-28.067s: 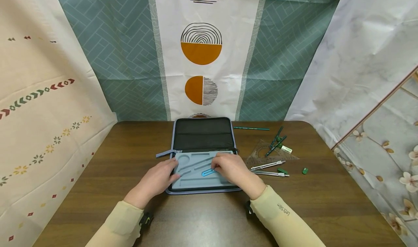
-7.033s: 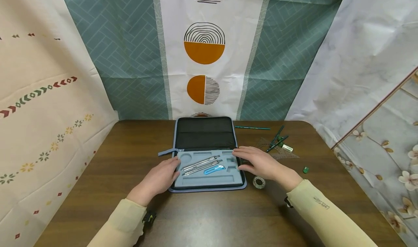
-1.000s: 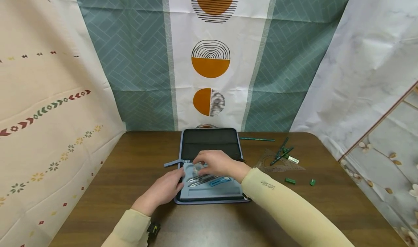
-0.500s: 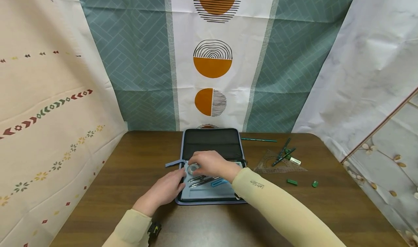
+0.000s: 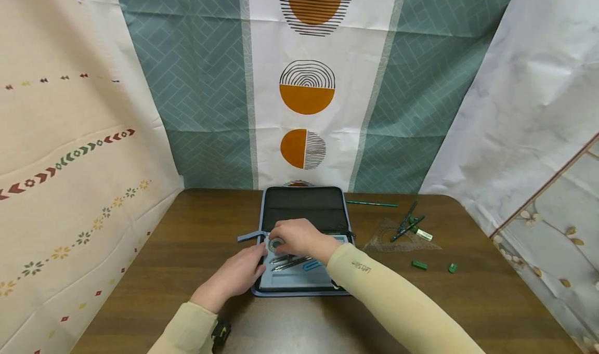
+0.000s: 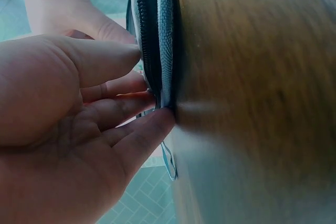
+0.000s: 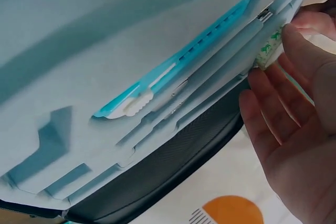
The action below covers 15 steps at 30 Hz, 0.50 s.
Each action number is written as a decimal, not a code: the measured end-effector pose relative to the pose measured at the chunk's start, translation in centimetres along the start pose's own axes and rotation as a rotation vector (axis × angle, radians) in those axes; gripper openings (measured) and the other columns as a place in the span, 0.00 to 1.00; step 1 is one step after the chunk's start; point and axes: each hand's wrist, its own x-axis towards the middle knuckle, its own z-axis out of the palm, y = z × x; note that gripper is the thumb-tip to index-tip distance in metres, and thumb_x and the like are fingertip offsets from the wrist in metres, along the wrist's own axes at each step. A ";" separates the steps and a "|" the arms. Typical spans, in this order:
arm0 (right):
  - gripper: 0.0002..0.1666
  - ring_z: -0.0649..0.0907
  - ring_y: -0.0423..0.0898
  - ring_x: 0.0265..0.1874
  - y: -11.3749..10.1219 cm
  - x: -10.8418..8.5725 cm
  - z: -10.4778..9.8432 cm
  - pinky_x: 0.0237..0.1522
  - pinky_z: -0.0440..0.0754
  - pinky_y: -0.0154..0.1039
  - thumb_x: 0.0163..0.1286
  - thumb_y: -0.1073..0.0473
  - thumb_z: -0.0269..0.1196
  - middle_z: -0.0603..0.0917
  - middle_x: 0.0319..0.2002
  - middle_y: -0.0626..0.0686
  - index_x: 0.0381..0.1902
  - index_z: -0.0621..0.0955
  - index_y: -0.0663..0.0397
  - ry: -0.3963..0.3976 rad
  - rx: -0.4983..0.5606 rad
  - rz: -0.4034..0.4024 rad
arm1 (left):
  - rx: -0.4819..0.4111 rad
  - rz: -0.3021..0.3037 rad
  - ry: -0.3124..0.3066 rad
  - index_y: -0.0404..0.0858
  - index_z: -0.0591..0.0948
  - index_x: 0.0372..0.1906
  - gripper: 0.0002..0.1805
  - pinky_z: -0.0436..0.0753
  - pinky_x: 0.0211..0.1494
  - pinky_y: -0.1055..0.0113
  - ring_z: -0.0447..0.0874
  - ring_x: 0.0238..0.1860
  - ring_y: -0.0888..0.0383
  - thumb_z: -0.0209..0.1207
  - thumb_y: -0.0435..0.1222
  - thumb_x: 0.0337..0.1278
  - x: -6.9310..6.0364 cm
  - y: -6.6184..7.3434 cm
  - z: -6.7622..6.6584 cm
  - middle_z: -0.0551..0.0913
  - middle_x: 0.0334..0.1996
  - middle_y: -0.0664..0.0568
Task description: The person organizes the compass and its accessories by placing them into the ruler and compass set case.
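An open zippered case point(image 5: 301, 211) lies on the table, its lid laid back and a pale blue tray point(image 5: 304, 280) inside. My right hand point(image 5: 297, 237) pinches a small tape roll point(image 5: 274, 245) at the round recess in the tray's far left corner. White with green print, the tape roll point(image 7: 269, 50) shows between thumb and fingers in the right wrist view. My left hand point(image 5: 236, 272) rests on the case's left edge, fingertips at the zipper rim point(image 6: 165, 40). Two slim silver compass-like tools point(image 5: 286, 263) and a blue utility knife point(image 7: 178, 59) sit in tray slots, partly hidden by my right hand in the head view.
Right of the case lie a green pencil point(image 5: 372, 204), a clear set square point(image 5: 390, 242), dark green sticks point(image 5: 406, 229), a white eraser point(image 5: 424, 235), a green block point(image 5: 419, 265) and a green sharpener point(image 5: 452, 267). Patterned cloth hangs behind the table.
The silver tools went from the table into the tray. The tape roll, on the table 7 seconds ago, is now lowered at the round recess by my right hand. My left hand stays put.
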 end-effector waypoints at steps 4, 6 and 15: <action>0.21 0.88 0.39 0.51 0.1 -0.1 0.2 0.54 0.88 0.36 0.73 0.49 0.78 0.89 0.54 0.44 0.61 0.91 0.42 0.022 -0.007 -0.005 | -0.011 -0.003 -0.003 0.26 0.80 0.69 0.23 0.76 0.76 0.38 0.77 0.75 0.38 0.67 0.32 0.78 0.1 0.1 0.1 0.79 0.73 0.32; 0.21 0.88 0.39 0.50 0.1 -0.2 0.2 0.53 0.88 0.36 0.72 0.49 0.79 0.89 0.53 0.43 0.60 0.91 0.42 0.036 -0.013 -0.010 | -0.015 -0.002 -0.004 0.27 0.80 0.69 0.22 0.76 0.76 0.38 0.77 0.75 0.37 0.67 0.32 0.77 0.1 0.2 0.1 0.78 0.73 0.32; 0.21 0.88 0.37 0.47 0.1 0.0 0.4 0.50 0.87 0.33 0.70 0.49 0.80 0.90 0.51 0.42 0.59 0.92 0.42 0.065 -0.032 -0.050 | -0.005 -0.011 0.002 0.26 0.80 0.69 0.23 0.76 0.76 0.37 0.77 0.74 0.37 0.67 0.32 0.77 0.0 0.3 0.0 0.79 0.72 0.33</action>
